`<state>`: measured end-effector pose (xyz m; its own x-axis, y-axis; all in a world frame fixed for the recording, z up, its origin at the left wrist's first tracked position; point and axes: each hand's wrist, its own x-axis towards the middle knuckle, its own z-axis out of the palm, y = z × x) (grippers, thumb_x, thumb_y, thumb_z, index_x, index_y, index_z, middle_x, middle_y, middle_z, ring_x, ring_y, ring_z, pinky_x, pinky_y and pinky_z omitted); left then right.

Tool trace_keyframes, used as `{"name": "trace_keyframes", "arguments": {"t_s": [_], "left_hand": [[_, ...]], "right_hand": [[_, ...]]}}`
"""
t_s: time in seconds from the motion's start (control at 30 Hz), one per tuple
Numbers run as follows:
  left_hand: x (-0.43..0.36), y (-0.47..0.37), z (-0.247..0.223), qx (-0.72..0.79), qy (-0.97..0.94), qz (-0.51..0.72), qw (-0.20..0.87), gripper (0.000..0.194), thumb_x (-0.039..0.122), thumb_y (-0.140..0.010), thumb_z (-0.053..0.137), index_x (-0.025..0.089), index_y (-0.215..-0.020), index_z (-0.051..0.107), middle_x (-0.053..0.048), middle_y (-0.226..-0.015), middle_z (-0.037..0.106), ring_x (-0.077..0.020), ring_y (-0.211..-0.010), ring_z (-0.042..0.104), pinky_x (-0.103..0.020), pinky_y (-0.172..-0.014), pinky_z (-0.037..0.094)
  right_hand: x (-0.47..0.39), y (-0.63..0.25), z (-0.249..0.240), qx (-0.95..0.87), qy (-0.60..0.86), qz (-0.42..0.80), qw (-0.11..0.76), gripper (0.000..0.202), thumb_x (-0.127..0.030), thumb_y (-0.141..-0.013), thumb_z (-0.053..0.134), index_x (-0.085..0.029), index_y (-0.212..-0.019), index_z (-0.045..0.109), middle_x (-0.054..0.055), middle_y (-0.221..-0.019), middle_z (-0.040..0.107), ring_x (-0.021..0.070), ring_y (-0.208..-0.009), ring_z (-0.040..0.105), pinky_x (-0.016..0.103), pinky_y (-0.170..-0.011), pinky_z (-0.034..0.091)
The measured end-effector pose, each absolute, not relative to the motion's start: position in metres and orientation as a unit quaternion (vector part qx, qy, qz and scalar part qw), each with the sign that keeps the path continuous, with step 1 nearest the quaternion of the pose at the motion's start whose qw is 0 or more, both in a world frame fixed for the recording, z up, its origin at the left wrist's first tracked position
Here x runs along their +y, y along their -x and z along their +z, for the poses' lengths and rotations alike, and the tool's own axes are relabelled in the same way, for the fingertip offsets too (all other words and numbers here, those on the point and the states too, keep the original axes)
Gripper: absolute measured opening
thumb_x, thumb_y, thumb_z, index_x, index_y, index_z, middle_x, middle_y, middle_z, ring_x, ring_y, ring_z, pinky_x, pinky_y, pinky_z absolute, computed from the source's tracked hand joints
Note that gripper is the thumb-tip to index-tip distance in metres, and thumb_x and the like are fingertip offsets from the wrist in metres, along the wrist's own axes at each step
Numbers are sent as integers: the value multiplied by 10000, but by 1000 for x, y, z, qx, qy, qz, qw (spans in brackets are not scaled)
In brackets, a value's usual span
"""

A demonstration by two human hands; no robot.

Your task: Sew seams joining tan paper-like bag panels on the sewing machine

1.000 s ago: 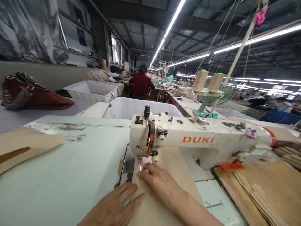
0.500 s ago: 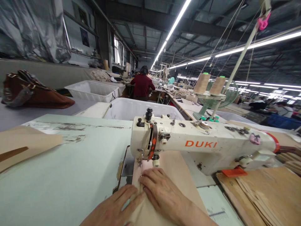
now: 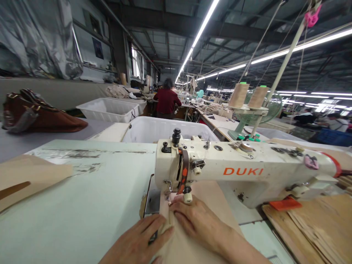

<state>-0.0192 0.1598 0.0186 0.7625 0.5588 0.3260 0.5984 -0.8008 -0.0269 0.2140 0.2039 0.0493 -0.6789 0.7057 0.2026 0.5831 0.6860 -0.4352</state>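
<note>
A cream sewing machine (image 3: 242, 165) marked DUKI stands on a pale green table. Beige material (image 3: 217, 198) lies under its needle area and runs toward me. My right hand (image 3: 198, 223) rests on the material just in front of the presser foot (image 3: 168, 197), fingertips bent down onto it. To the left, my left hand (image 3: 140, 238) presses the material's left edge, thumb and fingers spread. A raised fold or seam runs between the two hands. The needle tip is too small to make out.
A beige piece with a slot (image 3: 35, 176) lies on the green table (image 3: 110, 176) at left. Brown panels (image 3: 324, 220) are stacked at right. Behind stand a white bin (image 3: 170, 128), a brown bag (image 3: 44, 113), two thread cones (image 3: 239, 95) and a person in dark red (image 3: 167, 102).
The view has shifted, so the machine sits slightly lower and further right. My right hand has moved closer to the presser foot, its fingertips now nearly beneath the machine head.
</note>
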Motion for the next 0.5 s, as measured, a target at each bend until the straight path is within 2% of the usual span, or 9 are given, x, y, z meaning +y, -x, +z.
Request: {"name": "trace_keyframes", "arguments": {"t_s": [0.1,0.2,0.3,0.43,0.5], "left_hand": [[161,17,16,-316,934,-161,48,577,147,-810,597,268,-1364,491,-49,-1277,621,-248,-1135,588,-355,-1019,479],[159,13,17,-313,936,-157,43,553,141,-842,576,259,-1374,487,-48,-1273,625,-245,-1127,592,-372,-1026,474],[155,12,20,-319,934,-155,49,548,113,-831,547,243,-1362,505,-47,-1278,625,-233,-1142,584,-358,-1035,470],[153,12,18,-313,935,-153,61,501,125,-844,517,232,-1333,532,-47,-1293,617,-228,-1154,576,-347,-1028,479],[153,14,11,-313,933,-160,75,490,137,-871,502,241,-1350,520,-49,-1313,601,-240,-1173,565,-366,-1022,486]], "right_hand": [[215,-206,43,-839,461,174,230,130,-171,-913,579,-178,-1021,650,60,-1039,659,194,-1007,605,294,-910,466],[224,-197,36,-797,527,168,243,176,-213,-805,705,-161,-967,663,83,-995,653,228,-948,606,329,-860,484],[225,-190,31,-784,547,167,242,151,-223,-784,704,-161,-913,656,82,-955,640,219,-860,602,324,-770,497],[221,-183,23,-764,572,142,261,118,-211,-821,638,-173,-934,643,99,-1028,613,253,-968,566,380,-839,473],[227,-179,19,-751,588,138,268,132,-220,-828,623,-164,-946,642,109,-1014,609,260,-957,567,393,-836,475]]}}
